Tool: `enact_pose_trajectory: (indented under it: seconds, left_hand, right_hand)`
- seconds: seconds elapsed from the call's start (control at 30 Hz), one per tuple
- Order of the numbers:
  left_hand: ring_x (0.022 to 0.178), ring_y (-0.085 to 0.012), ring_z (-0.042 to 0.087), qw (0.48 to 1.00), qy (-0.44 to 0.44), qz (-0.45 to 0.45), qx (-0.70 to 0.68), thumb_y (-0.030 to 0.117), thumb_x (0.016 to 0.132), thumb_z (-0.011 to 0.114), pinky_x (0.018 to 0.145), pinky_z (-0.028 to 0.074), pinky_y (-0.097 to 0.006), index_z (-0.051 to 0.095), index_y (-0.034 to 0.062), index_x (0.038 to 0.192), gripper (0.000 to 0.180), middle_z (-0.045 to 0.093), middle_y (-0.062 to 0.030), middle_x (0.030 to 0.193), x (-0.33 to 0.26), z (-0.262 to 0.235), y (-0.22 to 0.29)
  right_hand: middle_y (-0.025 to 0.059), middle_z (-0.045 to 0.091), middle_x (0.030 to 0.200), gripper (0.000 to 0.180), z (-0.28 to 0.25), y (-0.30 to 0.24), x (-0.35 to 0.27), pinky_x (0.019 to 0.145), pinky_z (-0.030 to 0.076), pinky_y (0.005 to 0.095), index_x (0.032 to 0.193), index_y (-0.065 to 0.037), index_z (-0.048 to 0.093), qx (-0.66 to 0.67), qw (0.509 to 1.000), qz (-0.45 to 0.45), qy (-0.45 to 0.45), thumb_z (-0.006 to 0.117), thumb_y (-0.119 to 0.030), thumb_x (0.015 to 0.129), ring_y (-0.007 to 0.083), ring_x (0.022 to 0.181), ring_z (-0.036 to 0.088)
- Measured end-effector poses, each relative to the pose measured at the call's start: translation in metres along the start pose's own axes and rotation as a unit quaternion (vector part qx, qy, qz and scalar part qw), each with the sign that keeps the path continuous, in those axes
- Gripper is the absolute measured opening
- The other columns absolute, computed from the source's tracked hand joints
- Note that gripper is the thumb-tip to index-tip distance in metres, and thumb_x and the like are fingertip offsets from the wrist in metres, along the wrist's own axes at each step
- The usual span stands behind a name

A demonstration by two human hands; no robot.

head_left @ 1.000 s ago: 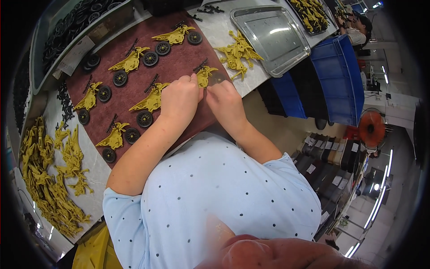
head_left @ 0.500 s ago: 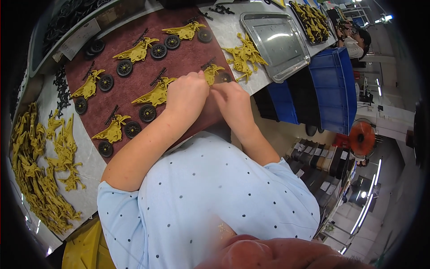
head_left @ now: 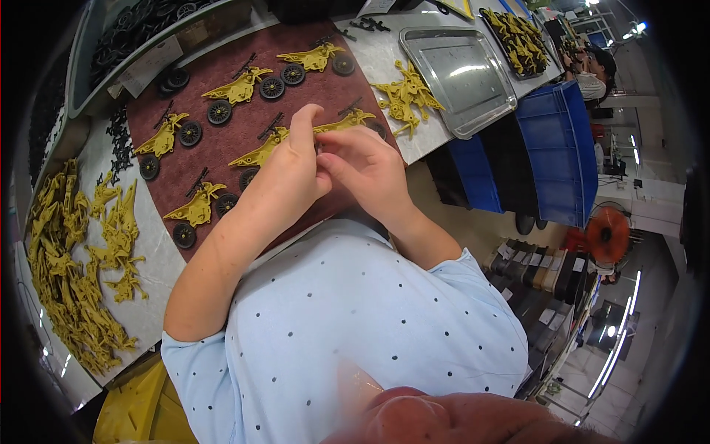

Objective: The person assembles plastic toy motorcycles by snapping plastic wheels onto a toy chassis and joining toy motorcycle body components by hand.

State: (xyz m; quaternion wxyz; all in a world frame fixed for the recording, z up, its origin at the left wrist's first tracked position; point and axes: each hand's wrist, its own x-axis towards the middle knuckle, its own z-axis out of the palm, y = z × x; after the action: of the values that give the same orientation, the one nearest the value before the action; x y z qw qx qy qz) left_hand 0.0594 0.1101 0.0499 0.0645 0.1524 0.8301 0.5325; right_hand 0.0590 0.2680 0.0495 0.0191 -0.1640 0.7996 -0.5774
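Observation:
My left hand and my right hand meet over the near edge of the dark red mat. Their fingers pinch together around a tiny thing I cannot make out. Closest to them lie two yellow toy motorcycle bodies: one with black handlebars beside my left hand, and another just beyond my right fingers. Several more such bodies, like the one at the far side, lie in rows, each next to black spoked wheels. My hands partly cover the nearer bodies and wheels.
Loose yellow bodies are heaped on the grey table at the left, near small black parts. A bin of black wheels stands at the far left. To the right are more yellow parts, a clear tray and blue crates.
Both hands have drawn back from the right-hand yellow body and come together further left. My left index finger now sticks up, curved. The whole view has shifted slightly.

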Motion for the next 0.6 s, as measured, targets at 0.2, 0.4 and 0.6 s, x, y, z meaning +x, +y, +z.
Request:
enact_pose_trajectory:
  seconds: [0.2,0.4,0.6]
  left_hand:
    - [0.083,-0.0323,0.061,1.000,0.012,-0.021,-0.006,-0.004,0.075,0.061,0.075,0.050,-0.037,0.033,-0.0029,0.129,0.061,0.057,-0.0202,0.090,-0.019,-0.004,-0.009]
    - [0.081,-0.0333,0.059,0.989,0.086,-0.029,0.120,-0.001,0.077,0.064,0.073,0.048,-0.040,0.054,-0.0020,0.113,0.038,0.057,-0.0176,0.088,-0.038,-0.027,-0.033]
    - [0.083,-0.0348,0.059,0.958,0.126,-0.067,0.250,0.006,0.076,0.070,0.072,0.048,-0.041,0.061,-0.0035,0.111,0.037,0.056,-0.0179,0.087,-0.048,-0.027,-0.044]
  right_hand:
    - [0.0052,0.062,0.096,0.022,0.010,0.012,-0.002,0.078,0.049,0.0251,0.103,0.002,0.061,0.086,0.995,0.017,-0.046,0.068,0.001,0.082,0.0120,0.088,0.060]
    - [0.0030,0.063,0.090,0.015,0.019,0.013,-0.002,0.067,0.052,0.0214,0.097,0.002,0.061,0.238,0.963,0.123,-0.026,0.066,-0.003,0.085,0.0079,0.077,0.061]
    - [0.0065,0.065,0.087,0.014,0.031,0.026,-0.006,0.065,0.051,0.0227,0.095,0.000,0.067,0.036,0.996,0.076,-0.005,0.068,-0.004,0.082,0.0101,0.071,0.063]
